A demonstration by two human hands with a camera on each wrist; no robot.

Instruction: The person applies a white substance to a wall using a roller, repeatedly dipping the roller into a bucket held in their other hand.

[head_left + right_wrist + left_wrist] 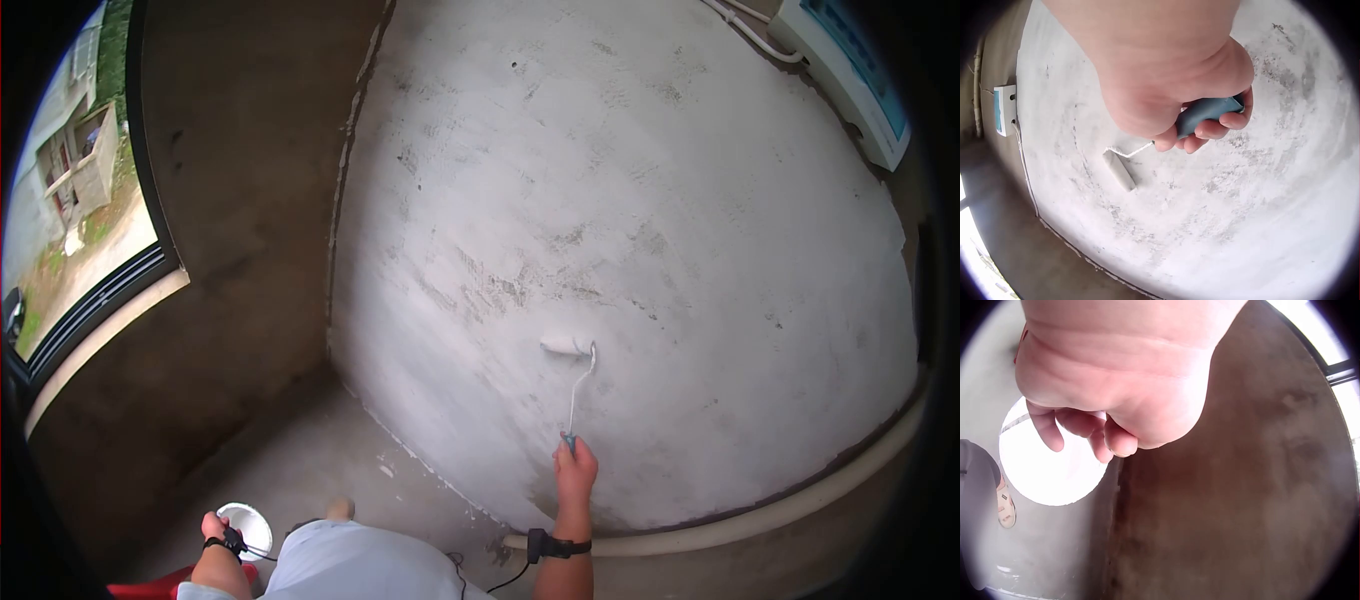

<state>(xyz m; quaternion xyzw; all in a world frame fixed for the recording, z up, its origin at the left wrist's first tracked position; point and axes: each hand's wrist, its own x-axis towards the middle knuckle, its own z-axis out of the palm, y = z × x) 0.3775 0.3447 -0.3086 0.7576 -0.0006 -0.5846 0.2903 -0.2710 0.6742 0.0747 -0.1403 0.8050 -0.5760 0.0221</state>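
Note:
My right hand (575, 470) grips the blue-green handle of a paint roller (1120, 172), its fingers wrapped round the handle in the right wrist view. The roller's white sleeve lies against the wall (640, 200), above the hand and tilted slightly. White paint covers most of this wall, with grey, rough patches showing through around the middle. Low on the left, my left hand (213, 525) holds a round white bucket (247, 522) at its rim. In the left wrist view the curled fingers (1047, 428) overlap the bright bucket, whose contents are washed out.
A bare brown wall (250, 200) with a window (90, 200) stands to the left. A pale pipe (740, 528) runs along the wall's base. A white-and-blue box (850, 80) with cables hangs at upper right. Something red (150, 585) lies below the left arm.

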